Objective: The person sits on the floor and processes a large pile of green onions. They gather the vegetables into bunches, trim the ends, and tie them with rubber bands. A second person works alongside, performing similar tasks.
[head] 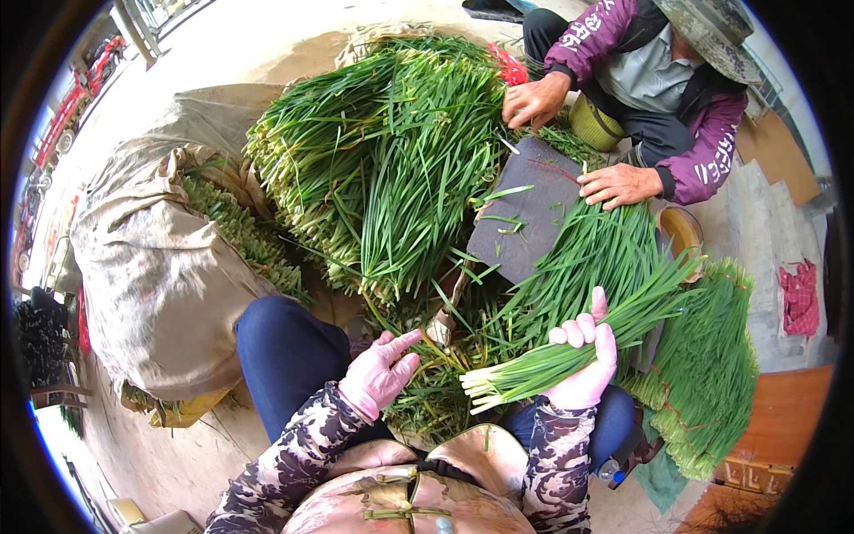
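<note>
My right hand (582, 360), in a pink glove, is closed around a bunch of green leafy stalks, likely garlic chives (514, 380), its pale cut ends pointing left. My left hand (381, 374), gloved in pink too, is by some yellowed leaves (437, 350), index finger extended; whether it touches them I cannot tell. Ahead lies a large heap of the same greens (413, 167). More loose greens (600, 260) spread over a dark board (527, 207), where a co-worker's hand (617, 187) rests on their far end. The co-worker's other hand (537, 100) is at the heap's edge.
Bundles tied with red string (700, 374) are piled at right. A cloth-covered heap (160, 287) stands at left. Trimmed leaves (434, 407) litter the ground between my knees. A green basket (594, 123) and a yellowish bucket (679, 230) stand near the co-worker.
</note>
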Demonstrator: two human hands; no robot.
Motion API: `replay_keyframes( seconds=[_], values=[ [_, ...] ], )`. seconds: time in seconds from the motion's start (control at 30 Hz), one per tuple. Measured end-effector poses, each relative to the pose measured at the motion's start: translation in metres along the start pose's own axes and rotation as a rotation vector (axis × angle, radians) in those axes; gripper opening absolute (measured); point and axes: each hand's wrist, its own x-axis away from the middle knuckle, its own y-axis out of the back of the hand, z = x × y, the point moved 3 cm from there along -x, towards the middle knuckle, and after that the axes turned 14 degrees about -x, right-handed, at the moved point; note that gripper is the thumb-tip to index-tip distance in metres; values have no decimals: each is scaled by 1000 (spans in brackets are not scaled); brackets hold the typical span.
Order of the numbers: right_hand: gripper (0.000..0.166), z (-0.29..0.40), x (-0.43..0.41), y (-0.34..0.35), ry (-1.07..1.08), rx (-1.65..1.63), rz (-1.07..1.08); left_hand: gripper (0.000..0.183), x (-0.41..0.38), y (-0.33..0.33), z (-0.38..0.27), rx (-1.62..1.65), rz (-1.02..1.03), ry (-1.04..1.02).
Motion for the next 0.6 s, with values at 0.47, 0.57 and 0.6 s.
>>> replay_keyframes(
  seconds=[0.47, 0.57, 0.6],
  values=[
    [48, -8, 5, -4, -62, -71, 25, 36, 10, 30, -126, -280, -326, -768],
    [46, -10, 7, -1, -76, -103, 20, 37, 8, 23, -122, -228, -314, -784],
    [44, -10, 7, 1, -86, -102, 22, 37, 7, 23, -122, -207, -305, -782]
  ],
)
